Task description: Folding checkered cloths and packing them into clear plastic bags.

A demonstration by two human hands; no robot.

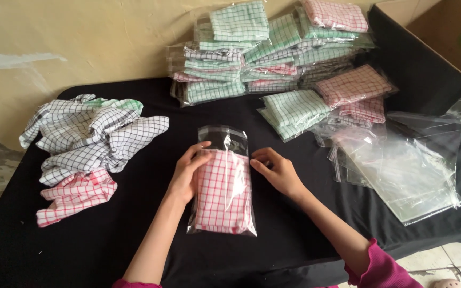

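Observation:
A clear plastic bag (pixel 223 140) lies on the black table (pixel 134 234) in front of me, with a folded pink checked cloth (pixel 221 194) inside it. My left hand (pixel 188 172) grips the bag's left edge near the cloth's top, thumb across the plastic. On the bag's right edge, my right hand (pixel 275 169) pinches the plastic with fingers and thumb. The bag's open flap points away from me.
Loose white, green and pink checked cloths (pixel 89 144) are heaped at the left. Bagged cloths (pixel 273 53) are stacked at the back. A pile of empty clear bags (pixel 401 170) lies at the right. An open cardboard box (pixel 444 32) stands at the back right.

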